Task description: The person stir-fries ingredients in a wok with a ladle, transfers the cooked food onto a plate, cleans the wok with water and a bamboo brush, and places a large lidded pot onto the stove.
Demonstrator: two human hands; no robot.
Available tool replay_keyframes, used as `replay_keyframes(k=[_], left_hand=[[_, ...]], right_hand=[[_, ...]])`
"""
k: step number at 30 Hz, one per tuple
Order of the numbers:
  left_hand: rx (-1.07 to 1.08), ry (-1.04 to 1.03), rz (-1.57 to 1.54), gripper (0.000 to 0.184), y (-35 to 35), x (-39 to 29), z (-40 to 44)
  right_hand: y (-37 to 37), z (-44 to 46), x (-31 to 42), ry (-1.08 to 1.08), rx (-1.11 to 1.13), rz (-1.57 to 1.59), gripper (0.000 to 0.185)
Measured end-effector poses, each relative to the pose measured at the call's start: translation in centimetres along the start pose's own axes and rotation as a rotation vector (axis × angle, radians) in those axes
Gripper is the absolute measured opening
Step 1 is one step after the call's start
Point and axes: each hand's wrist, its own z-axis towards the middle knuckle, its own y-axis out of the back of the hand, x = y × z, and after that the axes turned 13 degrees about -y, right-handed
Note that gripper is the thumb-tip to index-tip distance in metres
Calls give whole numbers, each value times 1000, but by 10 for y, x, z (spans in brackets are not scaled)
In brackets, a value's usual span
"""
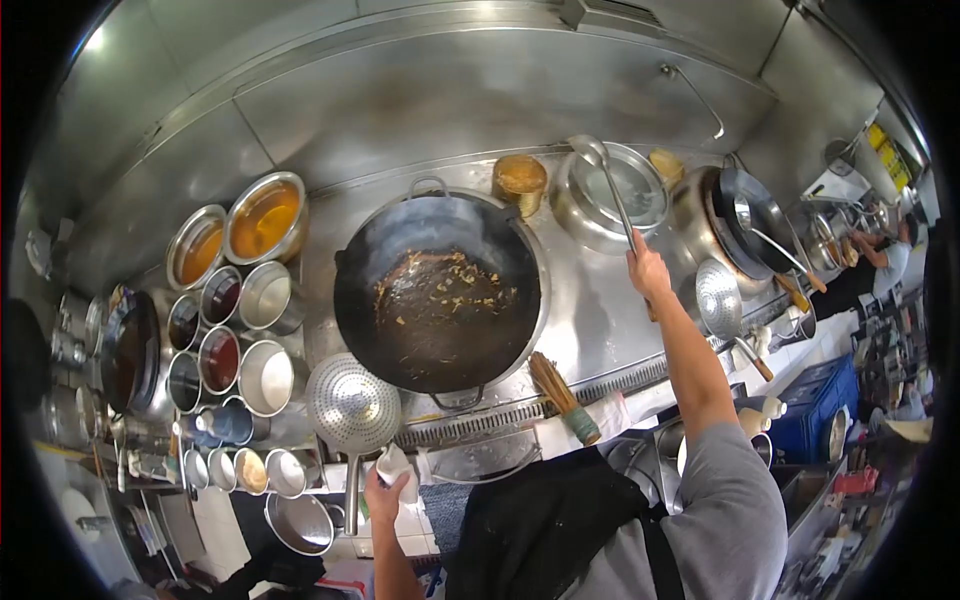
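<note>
- The right hand [650,272] is closed round the handle of a long ladle [619,205], above the right part of the surface [600,310].
- The ladle slants from that hand toward the back edge, its head over the rim of a metal pot [572,218] of clear liquid.
- The left hand [383,500] grips a bunched white cloth [396,468] by the surface's front edge, just beside the handle of a perforated strainer [352,405].
- The wok [440,222] sits left of the right hand and farther back than the left, with browned bits [455,272] inside.
- Between the wok and the front edge, to the wok's right, lies a bundled-stick brush [562,395].
</note>
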Motion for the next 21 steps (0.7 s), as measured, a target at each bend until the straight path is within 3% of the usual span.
replay_keyframes(k=[1, 2, 5, 6, 8, 9, 13, 14, 15, 16, 20, 21], left_hand=[[40, 26, -16, 80, 2, 10, 2], [57, 23, -17, 80, 1, 15, 2], [-16, -351, 668, 108, 1, 3, -9], [-89, -476, 613, 104, -5, -15, -7], [-215, -494, 665, 90, -20, -67, -1], [-227, -498, 666, 90, -30, -91, 7], [-88, -635, 457, 48, -89, -185, 60], [-67, -767, 399, 41, -116, -211, 74], [31, -745, 360, 39, -138, -226, 91], [60, -910, 425, 37, -159, -232, 109], [187, -862, 330, 37, -240, -248, 156], [179, -846, 331, 41, -262, -226, 180]], right_hand=[[-1, 1, -9, -74, -1, 6, 60], [-3, 4, -21, -147, -3, 13, 54], [-45, 44, -76, -89, -71, 20, 41], [-37, 41, -84, -95, -73, 20, 41], [-6, 36, -72, -362, 481, 987, 29], [14, 17, -63, -369, 513, 1144, 28], [93, -49, -62, -455, 605, 1417, 29], [116, -64, -60, -472, 640, 1445, 32], [133, -78, -61, -453, 679, 1480, 35], [147, -91, -64, -435, 725, 1509, 39], [185, -135, -54, -436, 916, 1444, 46], [188, -143, -51, -434, 964, 1410, 46]])
